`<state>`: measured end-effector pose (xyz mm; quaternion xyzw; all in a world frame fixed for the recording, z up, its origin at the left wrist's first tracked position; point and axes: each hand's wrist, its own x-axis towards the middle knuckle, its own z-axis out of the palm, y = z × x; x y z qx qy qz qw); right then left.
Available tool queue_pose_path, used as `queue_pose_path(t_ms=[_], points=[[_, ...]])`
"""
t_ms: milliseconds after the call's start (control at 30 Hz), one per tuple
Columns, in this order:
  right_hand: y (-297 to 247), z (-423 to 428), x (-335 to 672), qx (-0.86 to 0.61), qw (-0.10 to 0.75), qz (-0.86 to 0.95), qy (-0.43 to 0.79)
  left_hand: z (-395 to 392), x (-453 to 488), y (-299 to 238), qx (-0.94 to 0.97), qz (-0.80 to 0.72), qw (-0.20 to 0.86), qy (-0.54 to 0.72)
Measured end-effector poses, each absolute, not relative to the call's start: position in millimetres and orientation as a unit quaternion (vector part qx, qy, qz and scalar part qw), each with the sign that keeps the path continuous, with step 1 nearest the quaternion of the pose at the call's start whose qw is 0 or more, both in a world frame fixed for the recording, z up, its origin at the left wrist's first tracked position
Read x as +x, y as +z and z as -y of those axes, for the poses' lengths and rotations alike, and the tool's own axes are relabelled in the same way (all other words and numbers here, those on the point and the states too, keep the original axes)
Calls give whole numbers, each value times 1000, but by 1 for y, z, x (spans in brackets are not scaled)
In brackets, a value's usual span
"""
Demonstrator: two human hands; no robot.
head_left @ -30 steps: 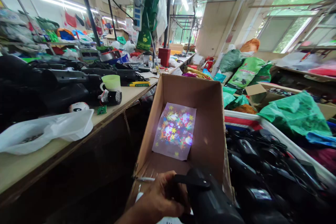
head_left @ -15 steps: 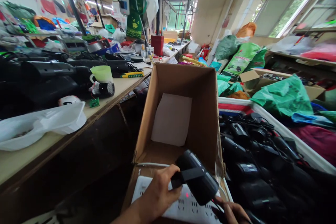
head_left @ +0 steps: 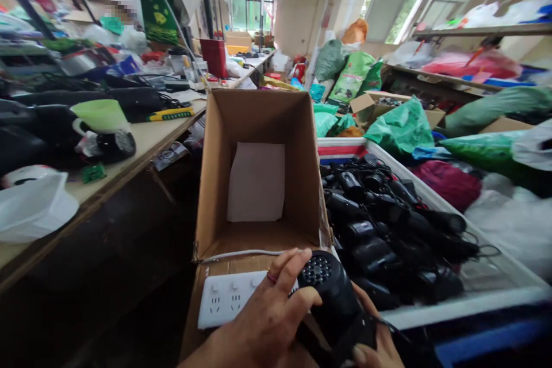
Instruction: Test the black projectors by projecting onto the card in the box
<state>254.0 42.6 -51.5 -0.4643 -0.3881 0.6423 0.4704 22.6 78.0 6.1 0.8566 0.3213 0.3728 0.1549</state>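
My left hand [head_left: 267, 316] wraps round a black round projector lamp [head_left: 332, 296] at the bottom middle, fingers curled over its perforated face. My right hand [head_left: 373, 345] grips the same lamp from below on the right; only a few of its fingers show. Under the hands lies a white power strip [head_left: 224, 298] on the near flap of an open cardboard box [head_left: 215, 172]. A white sheet of paper [head_left: 256, 182] leans against the box's far inner wall, with no light on it.
A white-rimmed bin [head_left: 435, 202] full of several black lamps and cords stands to the right. A long workbench [head_left: 142, 141] on the left carries a green cup [head_left: 101, 115], black devices and a white bag [head_left: 32, 207]. Green sacks and boxes pile up behind.
The coloured light pattern on the paper went out. The lamp came down and back from the box to just above the power strip, and my right hand took hold of it. The view swung right.
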Motion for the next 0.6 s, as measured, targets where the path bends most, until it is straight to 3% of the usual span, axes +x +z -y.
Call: queue_pose_path(t_ms=[167, 367, 600], points=[[-33, -33, 259, -414, 478, 352, 691, -77, 28, 21, 851, -261, 213, 402], [-26, -25, 274, -407, 532, 375, 641, -77, 41, 24, 805, -245, 269, 469], [-12, -4, 291, -487, 521, 363, 599, -87, 63, 29, 747, -274, 439, 418]])
